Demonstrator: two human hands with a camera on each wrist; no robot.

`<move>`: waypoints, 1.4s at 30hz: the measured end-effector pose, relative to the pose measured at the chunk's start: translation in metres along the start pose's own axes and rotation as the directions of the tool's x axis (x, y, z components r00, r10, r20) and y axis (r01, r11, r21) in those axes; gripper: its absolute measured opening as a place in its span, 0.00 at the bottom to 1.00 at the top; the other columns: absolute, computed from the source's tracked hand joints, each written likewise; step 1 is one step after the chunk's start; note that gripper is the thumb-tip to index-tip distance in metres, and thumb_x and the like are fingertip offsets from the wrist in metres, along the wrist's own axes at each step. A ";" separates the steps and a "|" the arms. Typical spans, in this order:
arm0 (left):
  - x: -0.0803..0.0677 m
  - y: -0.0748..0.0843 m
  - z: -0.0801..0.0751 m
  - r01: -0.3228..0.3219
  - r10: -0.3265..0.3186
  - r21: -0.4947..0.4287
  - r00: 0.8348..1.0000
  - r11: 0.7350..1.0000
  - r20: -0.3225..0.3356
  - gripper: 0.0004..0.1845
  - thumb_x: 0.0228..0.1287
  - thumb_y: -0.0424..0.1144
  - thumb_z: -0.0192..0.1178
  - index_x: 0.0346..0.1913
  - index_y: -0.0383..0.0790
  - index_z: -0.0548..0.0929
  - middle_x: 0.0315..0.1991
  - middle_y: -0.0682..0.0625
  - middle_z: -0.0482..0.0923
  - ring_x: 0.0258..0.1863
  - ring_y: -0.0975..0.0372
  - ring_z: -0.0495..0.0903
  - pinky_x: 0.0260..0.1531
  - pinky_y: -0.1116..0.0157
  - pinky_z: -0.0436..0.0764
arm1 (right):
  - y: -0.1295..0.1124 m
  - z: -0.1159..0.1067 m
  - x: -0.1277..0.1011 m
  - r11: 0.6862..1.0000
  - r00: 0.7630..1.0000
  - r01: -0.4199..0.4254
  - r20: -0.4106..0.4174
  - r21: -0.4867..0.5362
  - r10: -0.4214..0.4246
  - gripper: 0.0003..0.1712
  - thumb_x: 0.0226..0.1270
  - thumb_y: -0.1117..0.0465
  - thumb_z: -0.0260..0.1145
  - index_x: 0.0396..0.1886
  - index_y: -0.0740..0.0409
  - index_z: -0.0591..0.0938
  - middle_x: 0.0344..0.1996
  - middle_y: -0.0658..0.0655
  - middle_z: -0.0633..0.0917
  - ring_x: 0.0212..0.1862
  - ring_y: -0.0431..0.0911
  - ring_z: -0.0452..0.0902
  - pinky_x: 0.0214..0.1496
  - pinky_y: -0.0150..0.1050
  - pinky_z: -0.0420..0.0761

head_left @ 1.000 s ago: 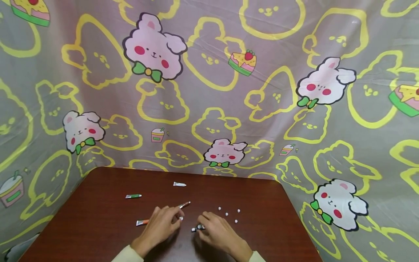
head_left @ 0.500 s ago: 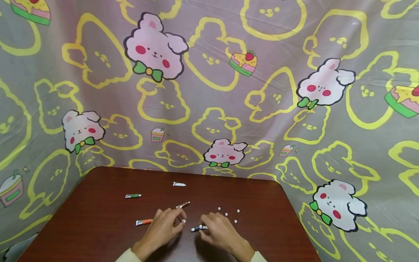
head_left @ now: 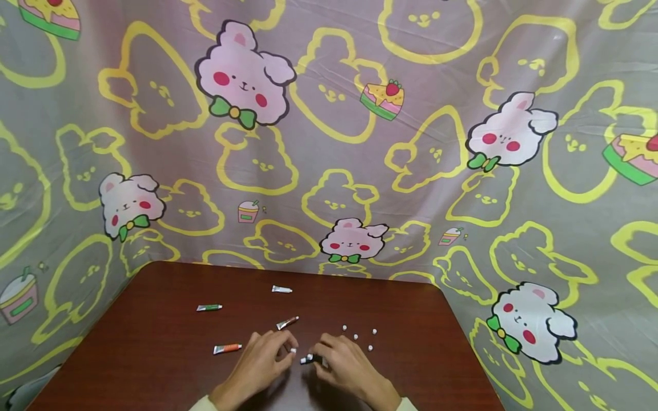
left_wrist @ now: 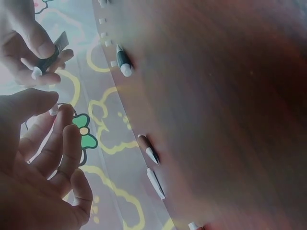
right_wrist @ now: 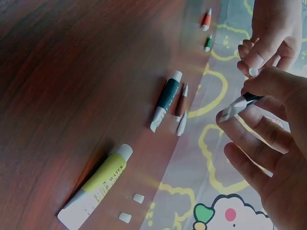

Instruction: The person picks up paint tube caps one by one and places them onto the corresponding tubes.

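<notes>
Dark paint tube pinched in the right hand, its small white cap pinched in the left hand, both low over the near edge of the desk.
The right hand's thumb and fingers curl round the tube's body, leaving its nozzle end free and turned toward the cap, which the left thumb and forefinger hold just beside it; the two look lined up to meet. Just beyond, loose white caps lie scattered to the right, a brown tube sits ahead, an orange tube and a green tube to the left, and a white tube farthest back, all within easy reach.
</notes>
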State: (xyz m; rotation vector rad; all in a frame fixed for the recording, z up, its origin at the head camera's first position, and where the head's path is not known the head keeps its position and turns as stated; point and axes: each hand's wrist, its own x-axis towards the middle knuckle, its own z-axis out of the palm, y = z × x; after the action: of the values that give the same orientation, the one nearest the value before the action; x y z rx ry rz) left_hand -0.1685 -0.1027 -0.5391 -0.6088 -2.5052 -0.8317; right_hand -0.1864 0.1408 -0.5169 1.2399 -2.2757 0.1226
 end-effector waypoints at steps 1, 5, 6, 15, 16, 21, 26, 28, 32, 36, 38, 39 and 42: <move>0.000 0.001 0.000 -0.008 0.008 -0.001 1.000 1.000 -0.005 0.13 0.57 0.38 0.79 0.38 0.57 0.85 0.29 0.69 0.79 0.31 0.78 0.72 0.36 0.69 0.61 | 0.000 0.000 0.000 1.000 1.000 -0.002 0.002 0.006 0.002 0.17 0.53 0.54 0.85 0.42 0.42 0.89 0.35 0.40 0.81 0.32 0.33 0.76 0.39 0.31 0.78; 0.000 0.002 0.001 -0.032 0.032 0.002 0.999 0.999 -0.012 0.13 0.56 0.38 0.80 0.38 0.57 0.85 0.29 0.69 0.79 0.31 0.77 0.73 0.37 0.69 0.61 | 0.000 0.000 0.000 1.000 1.000 -0.012 -0.012 0.024 0.013 0.19 0.53 0.54 0.87 0.44 0.44 0.88 0.36 0.40 0.82 0.34 0.33 0.78 0.40 0.31 0.78; 0.000 0.002 0.001 -0.037 0.037 0.000 0.999 0.999 -0.009 0.13 0.57 0.38 0.80 0.38 0.57 0.85 0.29 0.69 0.79 0.31 0.77 0.73 0.37 0.69 0.60 | 0.000 0.000 -0.001 1.000 1.000 -0.015 -0.019 0.026 0.015 0.20 0.52 0.53 0.87 0.43 0.44 0.87 0.36 0.40 0.82 0.34 0.33 0.78 0.40 0.31 0.78; -0.001 0.004 0.001 -0.076 0.077 -0.029 0.997 0.997 0.023 0.13 0.58 0.40 0.80 0.39 0.58 0.86 0.30 0.73 0.79 0.32 0.76 0.75 0.38 0.68 0.61 | 0.001 0.002 -0.001 0.999 0.999 -0.009 -0.042 0.041 0.010 0.23 0.49 0.52 0.89 0.38 0.45 0.83 0.33 0.41 0.83 0.32 0.33 0.75 0.40 0.30 0.77; -0.001 0.004 0.001 -0.081 0.081 -0.033 0.996 0.996 0.023 0.13 0.58 0.40 0.80 0.39 0.58 0.86 0.30 0.73 0.79 0.32 0.76 0.75 0.38 0.68 0.62 | 0.001 0.002 -0.001 0.999 0.999 -0.009 -0.042 0.037 0.010 0.22 0.49 0.52 0.89 0.38 0.45 0.83 0.33 0.41 0.83 0.32 0.33 0.75 0.40 0.30 0.77; -0.001 0.005 0.002 -0.076 0.079 -0.056 0.996 0.996 0.048 0.11 0.60 0.41 0.79 0.38 0.58 0.86 0.28 0.73 0.79 0.30 0.75 0.77 0.37 0.67 0.62 | -0.001 0.002 0.000 0.999 0.999 -0.015 -0.029 0.043 0.017 0.22 0.50 0.51 0.89 0.38 0.44 0.84 0.33 0.40 0.83 0.33 0.33 0.77 0.41 0.30 0.77; -0.002 0.006 0.002 -0.062 0.068 -0.075 0.994 0.995 0.082 0.10 0.63 0.43 0.78 0.39 0.59 0.86 0.29 0.73 0.80 0.31 0.74 0.79 0.38 0.67 0.63 | -0.003 0.002 0.001 0.999 1.000 -0.016 -0.019 0.047 0.017 0.21 0.50 0.51 0.88 0.38 0.44 0.84 0.33 0.40 0.82 0.33 0.33 0.77 0.40 0.30 0.77; -0.002 0.006 0.002 -0.065 0.073 -0.085 0.993 0.994 0.093 0.09 0.64 0.43 0.78 0.40 0.59 0.86 0.30 0.73 0.81 0.32 0.74 0.79 0.38 0.67 0.63 | -0.003 0.002 0.000 0.999 1.000 -0.016 -0.015 0.047 0.017 0.20 0.51 0.51 0.88 0.38 0.44 0.84 0.33 0.40 0.82 0.33 0.33 0.77 0.40 0.30 0.77; -0.003 0.006 0.002 -0.077 0.087 -0.104 0.991 0.992 0.099 0.08 0.66 0.44 0.77 0.41 0.59 0.86 0.32 0.72 0.82 0.32 0.75 0.80 0.39 0.67 0.63 | -0.005 0.002 0.000 0.998 1.000 -0.019 -0.002 0.053 0.019 0.20 0.52 0.51 0.88 0.38 0.45 0.84 0.33 0.40 0.83 0.33 0.33 0.77 0.40 0.30 0.76; -0.005 0.006 0.002 -0.086 0.095 -0.101 0.991 0.991 0.093 0.08 0.67 0.45 0.76 0.41 0.59 0.86 0.32 0.72 0.81 0.32 0.76 0.79 0.39 0.67 0.63 | -0.005 0.003 0.000 0.999 1.000 -0.013 0.002 0.052 0.013 0.20 0.53 0.51 0.87 0.38 0.45 0.84 0.34 0.40 0.83 0.34 0.32 0.78 0.40 0.29 0.75; -0.005 0.006 0.003 -0.086 0.095 -0.095 0.991 0.992 0.097 0.07 0.67 0.45 0.75 0.41 0.59 0.86 0.32 0.72 0.81 0.32 0.75 0.80 0.39 0.67 0.63 | -0.005 0.003 0.000 0.999 1.000 -0.004 -0.001 0.045 0.004 0.20 0.53 0.51 0.87 0.38 0.45 0.84 0.33 0.40 0.83 0.34 0.32 0.77 0.40 0.29 0.75; -0.006 0.006 0.003 -0.086 0.095 -0.092 0.990 0.992 0.100 0.07 0.67 0.46 0.75 0.41 0.59 0.86 0.32 0.72 0.81 0.32 0.75 0.80 0.39 0.67 0.63 | -0.005 0.003 0.001 0.999 1.000 0.001 -0.003 0.043 -0.001 0.19 0.53 0.51 0.87 0.37 0.45 0.84 0.33 0.40 0.83 0.34 0.32 0.77 0.40 0.28 0.75; -0.006 0.005 0.003 -0.083 0.093 -0.095 0.989 0.992 0.115 0.06 0.68 0.46 0.75 0.42 0.58 0.86 0.31 0.72 0.82 0.32 0.74 0.80 0.39 0.67 0.64 | -0.005 0.004 0.000 0.999 1.000 0.014 -0.011 0.040 -0.014 0.19 0.53 0.51 0.87 0.37 0.45 0.84 0.33 0.39 0.83 0.34 0.32 0.78 0.40 0.28 0.75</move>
State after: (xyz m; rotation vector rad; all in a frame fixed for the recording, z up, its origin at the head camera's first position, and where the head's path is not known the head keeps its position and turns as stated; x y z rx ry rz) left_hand -0.1616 -0.0985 -0.5424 -0.8163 -2.5366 -0.9040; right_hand -0.1839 0.1361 -0.5209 1.2724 -2.2655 0.1692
